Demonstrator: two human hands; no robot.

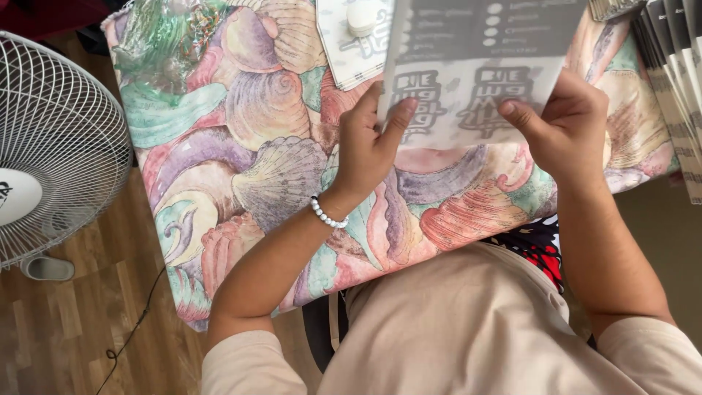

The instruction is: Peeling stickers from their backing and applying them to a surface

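Note:
I hold a printed paper sheet up over the table with both hands. My left hand, with a white bead bracelet on its wrist, pinches the sheet's lower left edge, thumb on the front. My right hand grips the lower right edge the same way. The sheet is grey and white with dark print and rows of small round marks. Beneath it lies a tablecloth patterned with pastel seashells.
A white standing fan is at the left on the wooden floor, its cord trailing down. A stack of similar printed sheets lies at the table's right edge. Another sheet with a small white object sits at the top.

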